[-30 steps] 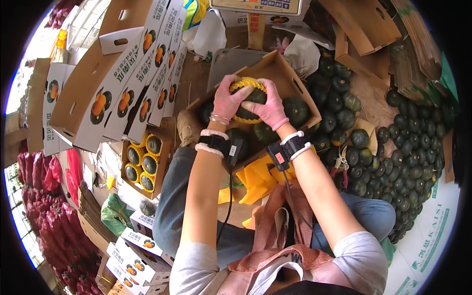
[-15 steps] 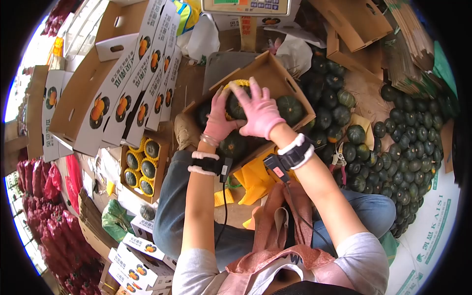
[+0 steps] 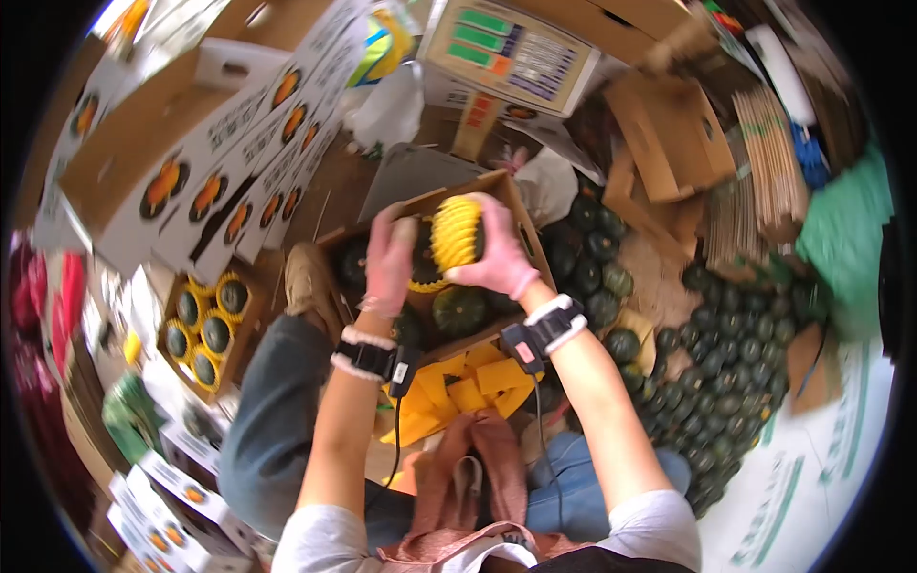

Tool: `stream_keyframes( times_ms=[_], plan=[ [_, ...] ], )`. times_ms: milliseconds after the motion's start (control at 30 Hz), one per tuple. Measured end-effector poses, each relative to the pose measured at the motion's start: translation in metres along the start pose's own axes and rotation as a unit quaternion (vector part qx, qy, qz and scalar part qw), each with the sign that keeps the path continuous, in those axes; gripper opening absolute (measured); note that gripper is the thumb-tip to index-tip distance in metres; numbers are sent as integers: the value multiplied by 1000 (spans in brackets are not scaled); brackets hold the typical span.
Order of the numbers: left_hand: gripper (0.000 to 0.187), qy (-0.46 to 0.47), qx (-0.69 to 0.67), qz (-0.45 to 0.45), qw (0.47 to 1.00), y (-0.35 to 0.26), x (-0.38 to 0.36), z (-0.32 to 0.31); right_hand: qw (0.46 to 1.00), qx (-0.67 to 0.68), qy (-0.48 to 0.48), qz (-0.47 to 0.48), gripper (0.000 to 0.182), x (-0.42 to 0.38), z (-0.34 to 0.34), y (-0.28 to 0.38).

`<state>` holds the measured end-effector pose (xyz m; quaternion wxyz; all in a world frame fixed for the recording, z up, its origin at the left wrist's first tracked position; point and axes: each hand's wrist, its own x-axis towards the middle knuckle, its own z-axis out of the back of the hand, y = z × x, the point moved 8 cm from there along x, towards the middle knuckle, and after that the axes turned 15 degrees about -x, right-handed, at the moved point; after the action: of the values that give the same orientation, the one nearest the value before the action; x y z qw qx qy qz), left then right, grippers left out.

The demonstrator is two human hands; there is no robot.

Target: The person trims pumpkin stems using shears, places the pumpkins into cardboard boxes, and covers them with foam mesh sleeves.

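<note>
My right hand (image 3: pixel 499 250), in a pink glove, grips a small dark green pumpkin wrapped in a yellow foam net (image 3: pixel 457 234) and turned on its side. Just left of it my left hand (image 3: pixel 390 263), also gloved in pink, is blurred but has its fingers stretched out and apart from the netted pumpkin. Both hands are above an open brown carton (image 3: pixel 531 224). Inside the carton lie bare dark green pumpkins (image 3: pixel 459 310). Part of another yellow net (image 3: pixel 426 285) shows under the hands.
A scale display (image 3: pixel 511 57) stands behind the carton. White-sided cartons (image 3: pixel 205 191) are stacked on the left, near a small box of netted pumpkins (image 3: pixel 250 325). Yellow foam nets (image 3: pixel 468 393) lie before my lap. A large pumpkin pile (image 3: pixel 716 372) spreads on the right.
The right hand has raised the netted pumpkin out of the carton and tilted it. The left hand has come away to its left. The whole view has shifted and turned.
</note>
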<state>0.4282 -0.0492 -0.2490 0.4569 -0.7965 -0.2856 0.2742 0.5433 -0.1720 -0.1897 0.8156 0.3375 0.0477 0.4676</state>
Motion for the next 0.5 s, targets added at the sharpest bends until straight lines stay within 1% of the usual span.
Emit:
stream_keyframes(
  times_ms=[33,67,100,133,167,200,233,267,300,333,400,433,467,500],
  plan=[
    [53,11,188,-50,981,-1,3,-6,1000,21,-22,7,96,3,10,-7],
    [62,24,374,-84,923,2,2,-14,998,44,-46,8,97,5,18,-13],
    [69,71,494,-102,861,-1,-3,-35,996,-66,-55,-14,99,6,26,-16],
    [76,126,605,-115,778,-2,-9,-54,995,-80,-40,-49,101,7,25,-26],
    [83,171,631,-98,750,13,-12,-58,994,-94,-28,-48,101,9,22,-30],
    [84,138,627,-87,761,17,-10,-52,993,-109,-18,-50,100,9,19,-33],
    [85,106,624,-75,770,21,-7,-45,979,-196,17,-54,99,9,12,-35],
    [86,75,622,-64,777,21,-6,-39,957,-279,52,-58,98,11,6,-32],
    [89,34,612,-71,787,19,-7,-34,928,-350,104,-73,96,11,-3,-36],
    [89,10,607,-80,791,19,-7,-31,902,-402,136,-81,94,11,-8,-36],
    [90,-32,593,-100,798,19,-9,-26,877,-437,177,-88,93,10,-22,-36],
    [90,-51,584,-114,802,19,-8,-27,856,-465,194,-118,97,8,-33,-38],
    [90,-47,590,-115,798,22,-6,-29,860,-436,209,-161,100,4,-47,-47],
    [90,-41,595,-116,794,23,-5,-29,877,-419,180,-151,101,5,-50,-46]
  ],
)
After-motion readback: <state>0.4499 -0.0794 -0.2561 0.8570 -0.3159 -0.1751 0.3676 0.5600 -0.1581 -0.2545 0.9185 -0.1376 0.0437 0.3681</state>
